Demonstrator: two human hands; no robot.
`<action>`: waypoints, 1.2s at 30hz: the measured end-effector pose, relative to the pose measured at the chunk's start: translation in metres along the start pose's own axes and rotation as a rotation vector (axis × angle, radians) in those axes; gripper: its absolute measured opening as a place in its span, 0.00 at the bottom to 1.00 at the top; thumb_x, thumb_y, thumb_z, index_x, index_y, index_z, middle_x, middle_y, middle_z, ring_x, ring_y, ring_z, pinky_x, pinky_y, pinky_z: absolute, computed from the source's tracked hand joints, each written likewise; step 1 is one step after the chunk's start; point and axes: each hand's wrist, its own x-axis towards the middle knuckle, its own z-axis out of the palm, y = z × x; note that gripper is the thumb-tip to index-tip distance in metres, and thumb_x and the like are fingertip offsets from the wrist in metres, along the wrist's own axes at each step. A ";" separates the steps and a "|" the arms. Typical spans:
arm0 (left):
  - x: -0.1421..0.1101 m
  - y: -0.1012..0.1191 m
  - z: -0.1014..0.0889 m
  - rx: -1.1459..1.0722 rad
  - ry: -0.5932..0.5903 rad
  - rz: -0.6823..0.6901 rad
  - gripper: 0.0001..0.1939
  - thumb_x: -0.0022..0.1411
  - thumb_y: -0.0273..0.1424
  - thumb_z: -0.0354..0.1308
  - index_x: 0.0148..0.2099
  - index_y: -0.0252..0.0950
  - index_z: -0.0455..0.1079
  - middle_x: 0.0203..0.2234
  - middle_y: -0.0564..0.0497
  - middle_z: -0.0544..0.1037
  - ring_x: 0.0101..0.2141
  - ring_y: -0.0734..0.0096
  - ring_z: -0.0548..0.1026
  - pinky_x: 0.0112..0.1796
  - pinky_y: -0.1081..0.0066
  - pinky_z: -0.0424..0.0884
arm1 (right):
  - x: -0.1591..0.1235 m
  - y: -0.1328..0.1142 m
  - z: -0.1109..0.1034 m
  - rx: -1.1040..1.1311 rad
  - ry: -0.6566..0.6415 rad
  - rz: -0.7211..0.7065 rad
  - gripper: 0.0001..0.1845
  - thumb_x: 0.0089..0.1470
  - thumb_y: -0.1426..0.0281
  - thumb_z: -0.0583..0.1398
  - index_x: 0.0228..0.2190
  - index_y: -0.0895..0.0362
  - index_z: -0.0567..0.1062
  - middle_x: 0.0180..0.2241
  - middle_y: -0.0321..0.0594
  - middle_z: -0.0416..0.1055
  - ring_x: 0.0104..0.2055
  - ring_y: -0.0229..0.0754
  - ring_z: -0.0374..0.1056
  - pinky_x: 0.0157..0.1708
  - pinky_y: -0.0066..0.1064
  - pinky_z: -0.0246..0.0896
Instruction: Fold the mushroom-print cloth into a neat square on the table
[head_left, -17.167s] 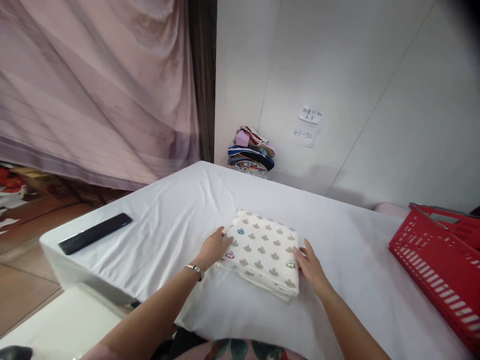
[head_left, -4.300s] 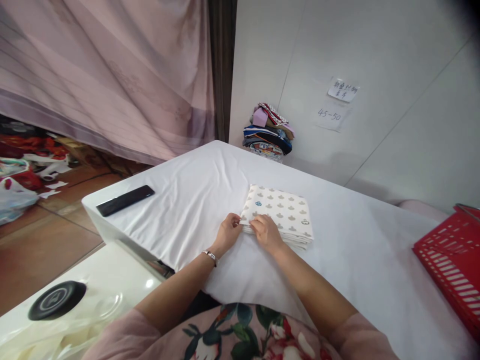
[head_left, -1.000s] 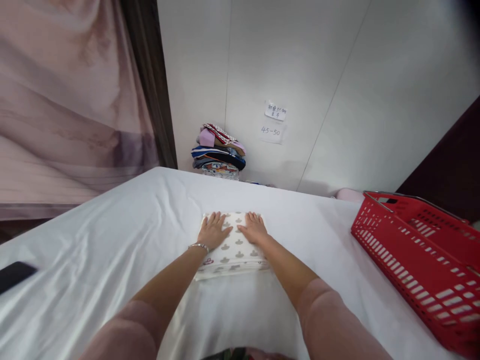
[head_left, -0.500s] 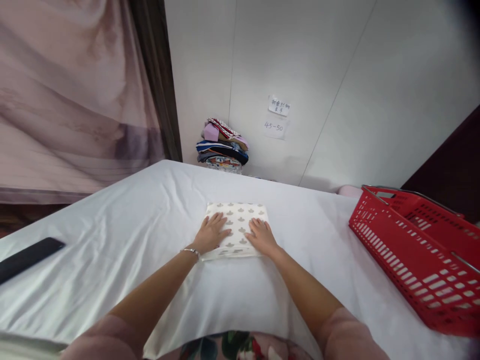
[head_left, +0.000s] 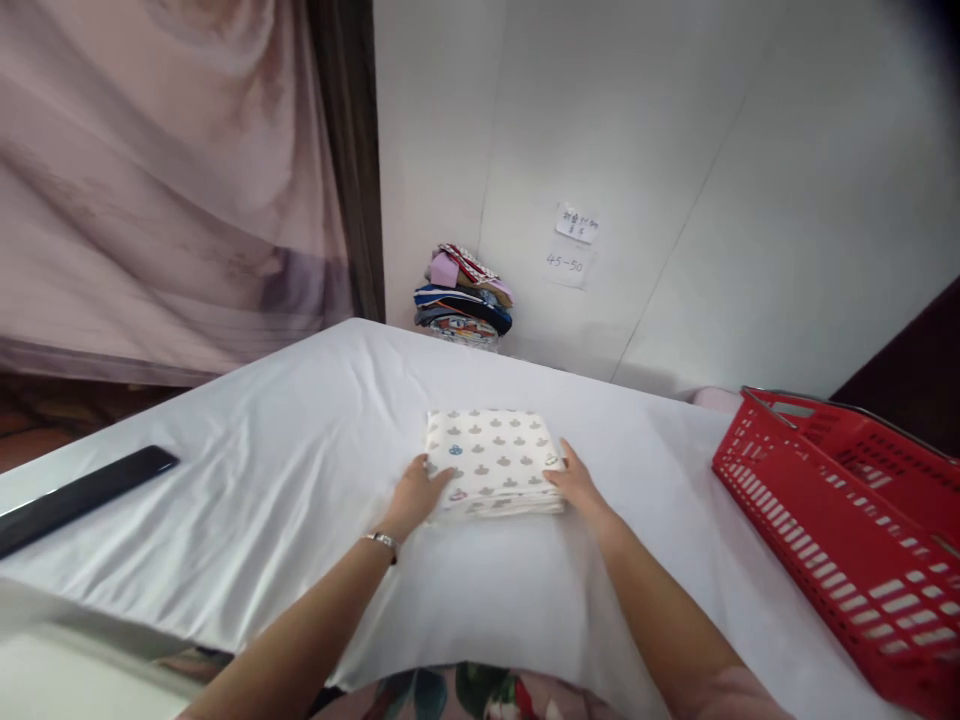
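A folded white cloth (head_left: 499,455) with small grey duck-like prints and a few coloured ones lies flat on the white-covered table, its layers showing along the near edge. My left hand (head_left: 415,497) holds its left side, thumb on top and the other fingers at the edge, partly hidden. At the right side, my right hand (head_left: 581,485) grips the cloth the same way, with the thumb on the upper face. A silver bracelet (head_left: 382,541) circles my left wrist.
On the right stands a red plastic basket (head_left: 817,530) with metal handles. A black phone-like slab (head_left: 90,495) lies at the left. Beyond the far edge is a stack of folded fabrics (head_left: 463,300) against the wall; a pink curtain (head_left: 165,180) hangs at left.
My hands have gone from lying flat on top of the cloth to holding its two sides. The printed face looks different, now with coloured prints. The view has shifted slightly.
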 end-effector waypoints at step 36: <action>0.043 -0.003 -0.002 0.114 0.079 0.195 0.18 0.57 0.26 0.45 0.47 0.40 0.70 0.43 0.49 0.76 0.43 0.64 0.73 0.43 0.68 0.66 | -0.111 -0.052 0.056 -0.677 -0.297 -0.770 0.34 0.53 0.61 0.53 0.60 0.58 0.54 0.63 0.44 0.44 0.65 0.50 0.39 0.61 0.48 0.34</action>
